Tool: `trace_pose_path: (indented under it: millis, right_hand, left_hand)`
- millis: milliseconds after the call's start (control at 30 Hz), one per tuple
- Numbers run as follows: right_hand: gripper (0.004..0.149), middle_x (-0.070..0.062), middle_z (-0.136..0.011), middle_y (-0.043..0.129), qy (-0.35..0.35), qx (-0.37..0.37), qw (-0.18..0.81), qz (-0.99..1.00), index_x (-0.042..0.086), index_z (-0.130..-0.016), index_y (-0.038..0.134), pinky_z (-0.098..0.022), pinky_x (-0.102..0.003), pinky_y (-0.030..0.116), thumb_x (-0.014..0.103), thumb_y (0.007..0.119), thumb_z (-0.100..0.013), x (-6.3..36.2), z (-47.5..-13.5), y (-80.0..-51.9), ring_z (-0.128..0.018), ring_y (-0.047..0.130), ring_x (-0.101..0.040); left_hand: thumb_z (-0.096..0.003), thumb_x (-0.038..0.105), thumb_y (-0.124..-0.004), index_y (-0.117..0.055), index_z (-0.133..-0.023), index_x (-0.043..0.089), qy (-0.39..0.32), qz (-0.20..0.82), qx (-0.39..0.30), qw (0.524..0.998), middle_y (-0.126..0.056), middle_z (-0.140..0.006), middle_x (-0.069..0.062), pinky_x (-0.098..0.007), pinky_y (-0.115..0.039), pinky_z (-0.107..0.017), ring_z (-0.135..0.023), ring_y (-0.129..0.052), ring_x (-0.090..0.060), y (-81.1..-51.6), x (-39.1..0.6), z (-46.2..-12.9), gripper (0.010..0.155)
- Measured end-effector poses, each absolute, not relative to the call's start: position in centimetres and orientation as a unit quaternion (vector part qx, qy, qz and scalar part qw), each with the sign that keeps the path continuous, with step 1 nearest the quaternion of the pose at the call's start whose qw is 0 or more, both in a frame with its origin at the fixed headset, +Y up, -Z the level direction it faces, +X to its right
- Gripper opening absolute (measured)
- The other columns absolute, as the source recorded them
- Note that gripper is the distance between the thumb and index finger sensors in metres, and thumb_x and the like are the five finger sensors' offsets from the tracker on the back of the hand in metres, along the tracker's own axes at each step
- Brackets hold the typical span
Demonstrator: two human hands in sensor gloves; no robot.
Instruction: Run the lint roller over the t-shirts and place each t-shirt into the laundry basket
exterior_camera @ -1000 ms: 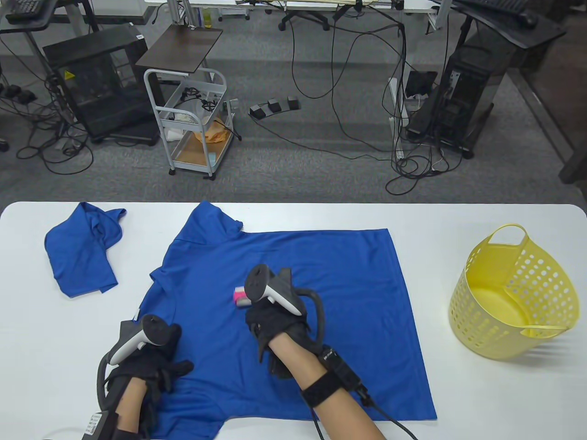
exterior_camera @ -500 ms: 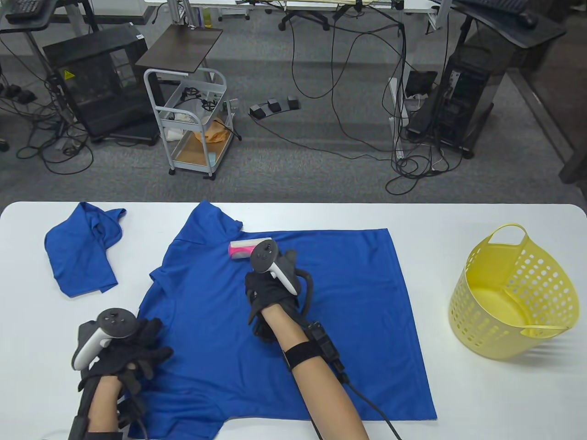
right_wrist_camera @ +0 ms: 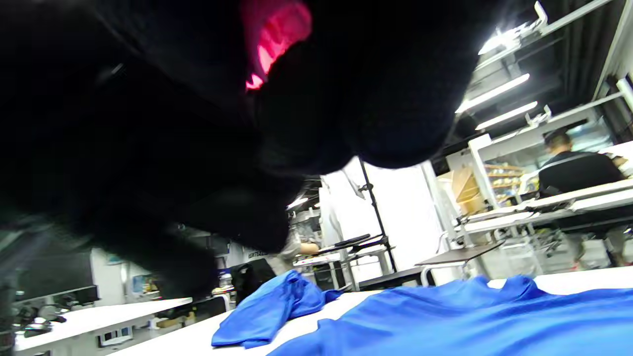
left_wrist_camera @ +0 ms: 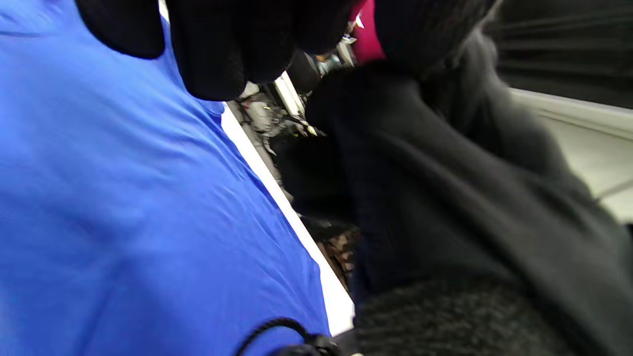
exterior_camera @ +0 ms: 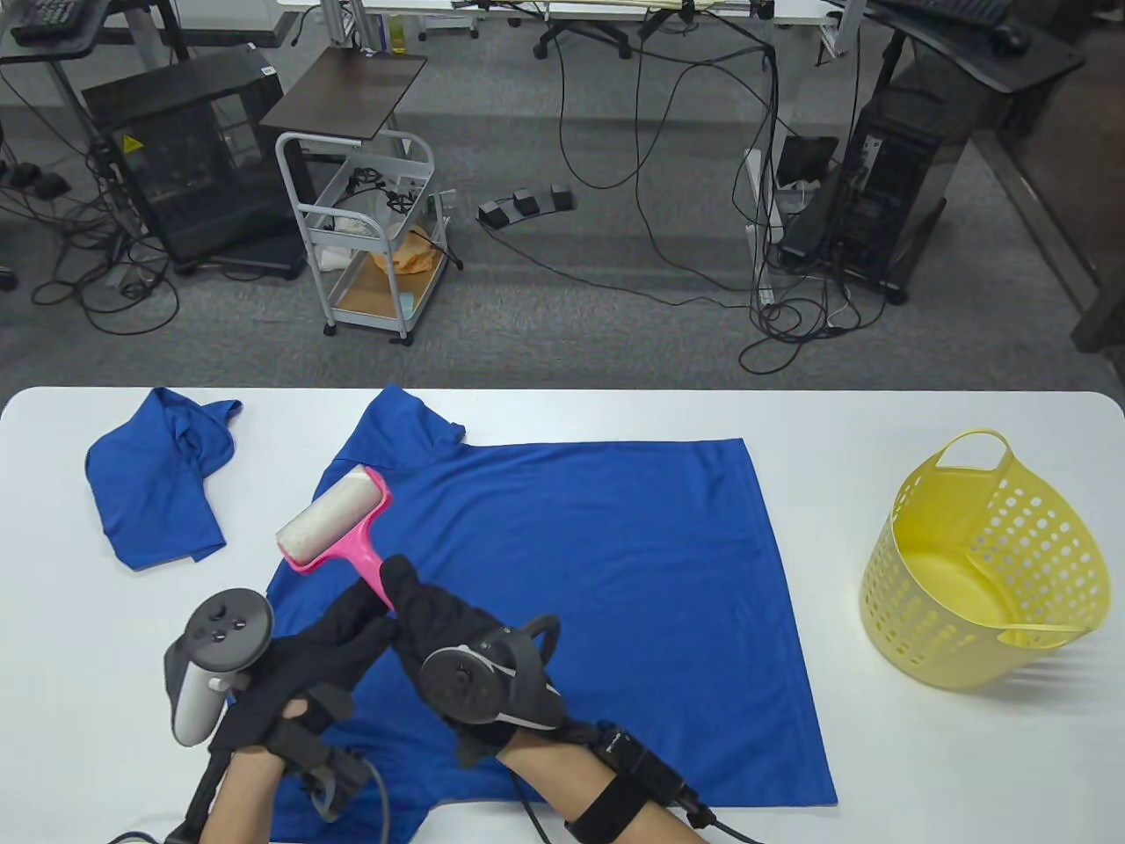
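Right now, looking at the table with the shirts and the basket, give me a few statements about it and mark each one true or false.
1. The pink-handled lint roller is gripped at its handle by the right hand. True.
2. The yellow perforated plastic laundry basket already holds a shirt. False: nothing blue shows inside it.
3. The large blue t-shirt lies spread flat on the white table. True.
4. The crumpled smaller blue t-shirt lies beside the basket. False: it lies near the table's far left, the basket at the right.
5. The left hand is beside the right hand. True.
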State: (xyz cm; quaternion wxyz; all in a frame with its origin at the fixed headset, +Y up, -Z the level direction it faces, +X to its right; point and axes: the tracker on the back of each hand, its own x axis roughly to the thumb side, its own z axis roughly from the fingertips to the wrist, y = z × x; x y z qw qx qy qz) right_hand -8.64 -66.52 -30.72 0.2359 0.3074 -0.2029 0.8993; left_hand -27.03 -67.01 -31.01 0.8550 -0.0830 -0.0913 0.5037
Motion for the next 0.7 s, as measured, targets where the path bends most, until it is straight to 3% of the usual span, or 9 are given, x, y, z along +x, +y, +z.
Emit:
trace_pose_path:
  millis: [67,167,233,300,433,500,567,633,700]
  right_hand:
    - [0.067,-0.001,-0.087,0.086,-0.194,0.323,0.257,0.890,0.013,-0.102,0.043,-0.044,-0.035,0.091,0.036,0.078,-0.049,-7.8,-30.6,-67.0,-0.056,0.101,-0.014]
    - [0.074,-0.006,-0.094,0.081,-0.128,0.360,0.310,0.870,0.010,-0.103,0.039,-0.052,-0.040,0.087,0.033,0.082,-0.047,-6.8,-30.2,-66.8,-0.068,0.099,-0.019]
    - [0.075,-0.009,-0.096,0.079,-0.122,0.391,0.325,0.852,0.011,-0.103,0.038,-0.053,-0.042,0.087,0.031,0.082,-0.047,-6.0,-29.9,-66.2,-0.071,0.097,-0.020]
    - [0.072,-0.012,-0.097,0.080,-0.117,0.414,0.313,0.847,0.013,-0.103,0.040,-0.055,-0.044,0.085,0.031,0.081,-0.047,-5.3,-29.8,-65.7,-0.073,0.096,-0.023]
    - [0.056,-0.003,-0.094,0.087,-0.150,0.367,0.253,0.883,0.022,-0.100,0.058,-0.055,-0.046,0.083,0.036,0.078,-0.049,-1.7,-29.1,-65.2,-0.073,0.096,-0.023]
    - [0.052,0.000,-0.092,0.089,-0.195,0.330,0.208,0.900,0.025,-0.098,0.065,-0.055,-0.044,0.083,0.038,0.078,-0.049,1.2,-29.2,-65.7,-0.072,0.096,-0.022]
    - [0.051,0.000,-0.093,0.087,-0.202,0.275,0.149,0.928,0.027,-0.097,0.066,-0.058,-0.046,0.081,0.041,0.077,-0.049,4.5,-29.8,-66.7,-0.074,0.095,-0.023]
    - [0.054,0.000,-0.101,0.080,-0.171,0.193,0.067,0.964,0.029,-0.099,0.063,-0.064,-0.049,0.074,0.046,0.076,-0.049,9.0,-31.0,-68.8,-0.086,0.086,-0.026]
    - [0.061,-0.002,-0.113,0.065,-0.094,0.120,0.004,0.988,0.030,-0.103,0.059,-0.070,-0.056,0.064,0.054,0.075,-0.049,12.8,-32.3,-71.0,-0.100,0.066,-0.033]
  left_hand:
    - [-0.0527,0.045,-0.071,-0.041,-0.107,0.007,-0.094,0.510,-0.093,0.850,-0.062,-0.105,-0.017,-0.060,-0.065,-0.070,-0.098,-0.079,-0.038,-67.3,-26.9,-30.8,0.073]
    - [-0.0520,0.045,-0.075,-0.036,-0.108,0.006,-0.134,0.540,-0.098,0.825,-0.057,-0.106,-0.018,-0.058,-0.068,-0.069,-0.099,-0.077,-0.037,-67.6,-26.5,-30.8,0.078]
    - [-0.0518,0.046,-0.078,-0.036,-0.108,0.009,-0.173,0.554,-0.070,0.811,-0.056,-0.106,-0.016,-0.058,-0.068,-0.070,-0.100,-0.074,-0.037,-67.6,-26.2,-30.7,0.079]
    - [-0.0490,0.047,-0.080,-0.042,-0.107,0.010,-0.158,0.548,-0.052,0.820,-0.063,-0.104,-0.014,-0.056,-0.072,-0.068,-0.097,-0.081,-0.035,-67.3,-25.5,-30.4,0.079]
    - [-0.0499,0.040,-0.078,-0.049,-0.105,0.010,-0.122,0.523,-0.033,0.843,-0.076,-0.094,-0.013,-0.049,-0.084,-0.060,-0.084,-0.097,-0.030,-67.6,-24.1,-30.2,0.069]
    - [-0.0479,0.041,-0.080,-0.059,-0.102,0.012,-0.110,0.511,-0.005,0.853,-0.086,-0.084,-0.011,-0.044,-0.089,-0.054,-0.067,-0.106,-0.025,-68.0,-24.3,-30.8,0.065]
    - [-0.0485,0.039,-0.080,-0.060,-0.101,0.014,-0.105,0.523,-0.021,0.845,-0.087,-0.079,-0.009,-0.039,-0.090,-0.047,-0.052,-0.108,-0.019,-68.2,-24.7,-31.1,0.062]
    - [-0.0496,0.039,-0.079,-0.056,-0.103,0.013,-0.083,0.520,0.009,0.850,-0.086,-0.078,-0.010,-0.036,-0.089,-0.042,-0.040,-0.105,-0.012,-67.9,-25.3,-31.2,0.063]
    - [-0.0511,0.039,-0.077,-0.051,-0.104,0.011,-0.048,0.481,0.021,0.875,-0.086,-0.077,-0.012,-0.035,-0.091,-0.039,-0.036,-0.106,-0.011,-67.4,-25.7,-31.2,0.066]
